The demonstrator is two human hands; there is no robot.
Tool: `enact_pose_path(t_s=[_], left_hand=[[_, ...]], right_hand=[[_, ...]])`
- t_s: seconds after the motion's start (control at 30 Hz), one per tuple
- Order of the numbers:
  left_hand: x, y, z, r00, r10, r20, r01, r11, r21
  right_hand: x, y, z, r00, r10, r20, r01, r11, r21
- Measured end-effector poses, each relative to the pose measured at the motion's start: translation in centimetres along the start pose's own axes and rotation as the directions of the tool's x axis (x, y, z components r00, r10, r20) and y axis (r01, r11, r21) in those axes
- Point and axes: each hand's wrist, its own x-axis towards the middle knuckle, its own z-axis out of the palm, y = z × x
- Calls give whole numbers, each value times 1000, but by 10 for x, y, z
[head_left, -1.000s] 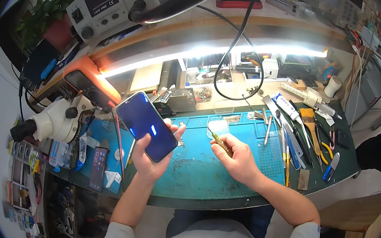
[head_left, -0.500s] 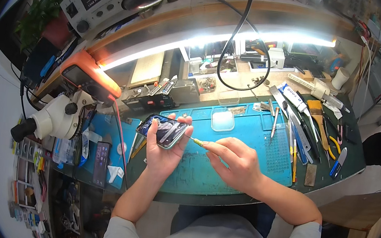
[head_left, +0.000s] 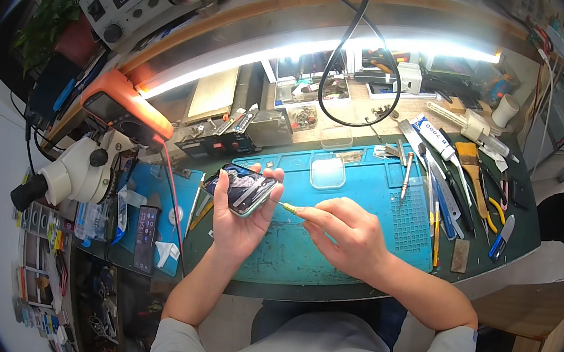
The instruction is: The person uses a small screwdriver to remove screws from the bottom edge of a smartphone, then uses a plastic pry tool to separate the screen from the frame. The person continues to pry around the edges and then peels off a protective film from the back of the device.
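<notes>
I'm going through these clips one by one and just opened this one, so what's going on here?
Someone's left hand holds a black rectangular phone with a pale edge near the left end of a broad blue mat. The right hand pinches a slim green-handled tool, its tip at the phone's right edge; whether they touch is too small to tell. A second dark rectangular phone lies farther left, near a white microscope.

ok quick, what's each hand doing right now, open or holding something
Left hand: closed around a flat rectangular smartphone with a lit screen.
Right hand: closed on a slim metal-tipped tool with a yellow-green handle.
</notes>
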Motion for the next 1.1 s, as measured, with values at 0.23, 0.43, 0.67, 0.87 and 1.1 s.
enact_pose_path(t_s=[0.23,0.43,0.67,0.87,1.1], left_hand=[[-1,0,0,1000,-2,-5,2,1000,6],[0,0,0,1000,8,-12,-8,1000,12],[-1,0,0,1000,9,10,-9,1000,19],[0,0,-1,1000,8,4,-8,1000,30],[-3,-4,0,986,165,12,-159,922,352]], right_hand=[[-1,-1,1,1000,8,8,-8,1000,-6],[0,-2,2,1000,20,-4,-20,1000,6],[0,-3,1,999,31,8,-31,999,10],[-1,-1,2,1000,28,15,-28,1000,3],[-1,-2,-1,997,48,54,-47,998,-31]])
